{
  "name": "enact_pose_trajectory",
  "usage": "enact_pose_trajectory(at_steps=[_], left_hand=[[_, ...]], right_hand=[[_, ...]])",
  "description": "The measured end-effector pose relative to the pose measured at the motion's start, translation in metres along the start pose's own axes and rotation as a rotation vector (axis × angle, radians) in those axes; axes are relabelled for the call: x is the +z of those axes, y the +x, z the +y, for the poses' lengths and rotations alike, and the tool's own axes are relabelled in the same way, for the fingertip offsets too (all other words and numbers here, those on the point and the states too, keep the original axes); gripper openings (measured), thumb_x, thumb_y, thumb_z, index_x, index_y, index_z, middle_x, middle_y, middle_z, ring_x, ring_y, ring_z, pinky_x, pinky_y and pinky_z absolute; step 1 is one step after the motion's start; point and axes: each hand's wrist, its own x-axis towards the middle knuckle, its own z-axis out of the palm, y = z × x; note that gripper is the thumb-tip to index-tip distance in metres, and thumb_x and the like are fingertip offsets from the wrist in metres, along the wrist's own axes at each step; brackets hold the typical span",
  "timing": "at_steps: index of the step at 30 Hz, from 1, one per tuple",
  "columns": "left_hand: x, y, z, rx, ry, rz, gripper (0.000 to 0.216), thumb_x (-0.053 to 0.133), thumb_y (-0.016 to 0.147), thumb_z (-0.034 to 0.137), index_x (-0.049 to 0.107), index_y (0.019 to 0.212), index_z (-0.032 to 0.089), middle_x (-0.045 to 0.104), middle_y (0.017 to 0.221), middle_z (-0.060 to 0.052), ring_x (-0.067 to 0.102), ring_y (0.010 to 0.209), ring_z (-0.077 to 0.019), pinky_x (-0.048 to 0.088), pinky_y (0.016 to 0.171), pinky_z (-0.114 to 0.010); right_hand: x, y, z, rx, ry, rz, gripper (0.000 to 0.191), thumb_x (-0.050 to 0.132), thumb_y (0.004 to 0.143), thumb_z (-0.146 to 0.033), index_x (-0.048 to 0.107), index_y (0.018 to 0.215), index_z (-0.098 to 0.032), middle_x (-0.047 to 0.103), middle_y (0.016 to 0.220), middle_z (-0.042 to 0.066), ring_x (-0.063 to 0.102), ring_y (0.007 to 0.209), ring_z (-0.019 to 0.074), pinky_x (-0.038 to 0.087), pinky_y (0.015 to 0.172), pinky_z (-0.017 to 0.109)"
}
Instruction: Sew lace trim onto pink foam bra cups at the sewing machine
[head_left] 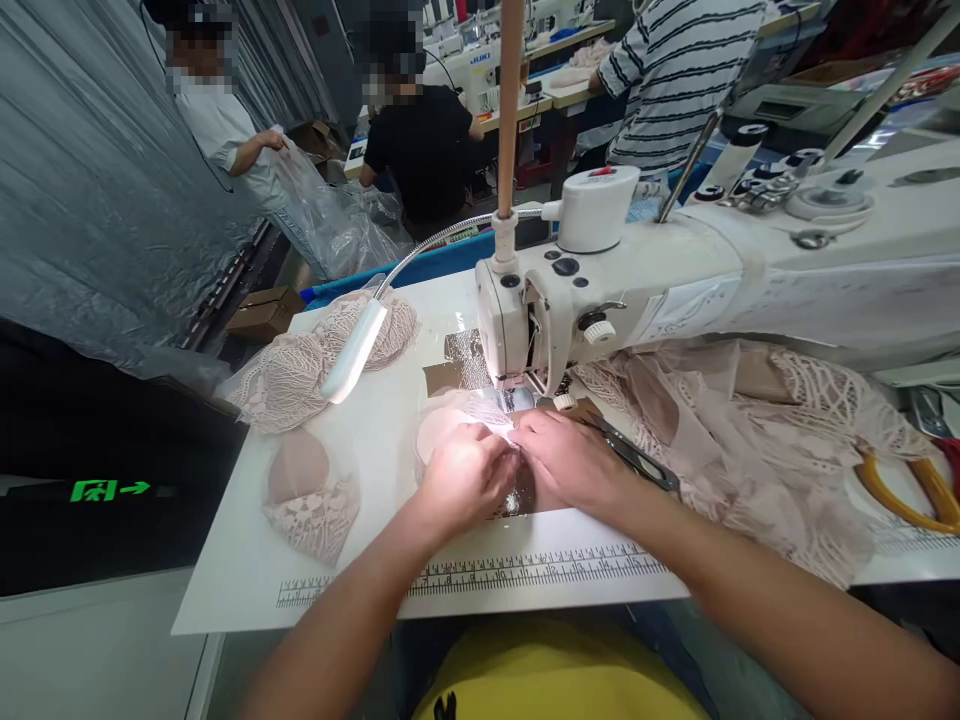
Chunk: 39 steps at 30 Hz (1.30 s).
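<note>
A pale pink lace and mesh piece (439, 428), shaped like a bra cup, lies under the needle of a white sewing machine (517, 320). My left hand (471, 468) is closed on its near edge with curled fingers. Just right of the presser foot (516, 398), my right hand (566, 455) pinches the same edge, its fingertips close to the left ones. The fingers hide the exact grip. Dark thread snips (637, 458) lie beside my right hand. A bright lamp (356, 350) lights the spot.
Lace cups (289, 385) are heaped at the table's back left, with a single cup (311, 490) nearer. More lace fabric (742, 440) and yellow-handled scissors (907, 490) lie at right. A printed ruler (510, 575) runs along the front edge. Other people work beyond the table.
</note>
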Motion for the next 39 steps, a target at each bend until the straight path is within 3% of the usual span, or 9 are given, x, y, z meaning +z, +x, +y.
enact_pose_trajectory(at_steps=[2,5,12,20,25,34,39], left_hand=[[-0.004,0.002,-0.013,0.111,-0.129,0.002,0.027,0.041,0.094,0.025,0.065,0.098,0.014,0.065,0.103,-0.01,0.062,0.091,-0.0179,0.052,0.078,-0.03],[0.002,0.008,-0.027,0.222,-0.101,0.049,0.03,0.041,0.095,0.023,0.064,0.11,0.015,0.063,0.119,-0.01,0.061,0.1,-0.0206,0.052,0.086,-0.034],[0.031,0.019,-0.042,0.272,-0.01,0.238,0.031,0.041,0.095,0.024,0.067,0.109,0.014,0.064,0.12,-0.011,0.061,0.09,-0.0224,0.053,0.077,-0.038],[0.026,0.033,-0.047,0.269,-0.053,0.185,0.028,0.042,0.095,0.022,0.064,0.112,0.017,0.063,0.122,-0.012,0.06,0.09,-0.0203,0.051,0.08,-0.038],[0.023,0.037,-0.048,0.291,-0.049,0.165,0.028,0.041,0.095,0.021,0.064,0.108,0.014,0.067,0.111,-0.013,0.06,0.085,-0.0192,0.05,0.079,-0.036],[0.024,0.038,-0.051,0.311,-0.045,0.208,0.029,0.043,0.094,0.022,0.065,0.11,0.014,0.065,0.119,-0.012,0.058,0.088,-0.0209,0.05,0.081,-0.038],[0.025,0.04,-0.053,0.268,-0.023,0.199,0.031,0.041,0.094,0.022,0.064,0.114,0.013,0.064,0.12,-0.012,0.058,0.097,-0.023,0.047,0.085,-0.039]], right_hand=[[0.002,-0.003,-0.001,-0.027,-0.088,0.015,0.023,0.044,0.086,-0.011,0.066,0.09,-0.016,0.06,0.086,0.007,0.049,0.078,0.0181,0.032,0.063,0.029],[0.0,-0.006,-0.004,-0.002,-0.139,0.041,0.026,0.045,0.084,-0.006,0.066,0.094,-0.017,0.059,0.088,0.007,0.048,0.078,0.0176,0.031,0.063,0.029],[-0.005,-0.001,-0.006,0.064,-0.182,0.046,0.035,0.042,0.084,-0.005,0.066,0.106,-0.019,0.062,0.09,0.007,0.049,0.071,0.0168,0.03,0.059,0.031],[-0.006,0.003,-0.002,0.109,-0.172,0.044,0.037,0.041,0.085,-0.007,0.065,0.111,-0.017,0.063,0.089,0.007,0.043,0.06,0.0133,0.024,0.053,0.03],[-0.008,0.006,-0.005,0.184,-0.188,-0.008,0.037,0.042,0.084,-0.008,0.066,0.111,-0.018,0.061,0.083,0.008,0.042,0.058,0.014,0.023,0.053,0.03],[0.0,0.001,-0.001,0.072,-0.208,0.124,0.036,0.039,0.085,-0.007,0.067,0.106,-0.017,0.061,0.083,0.006,0.042,0.059,0.0136,0.024,0.052,0.031],[0.001,0.0,0.0,0.069,-0.177,0.132,0.037,0.042,0.081,-0.004,0.067,0.106,-0.019,0.062,0.086,0.005,0.042,0.059,0.0132,0.026,0.054,0.03]])
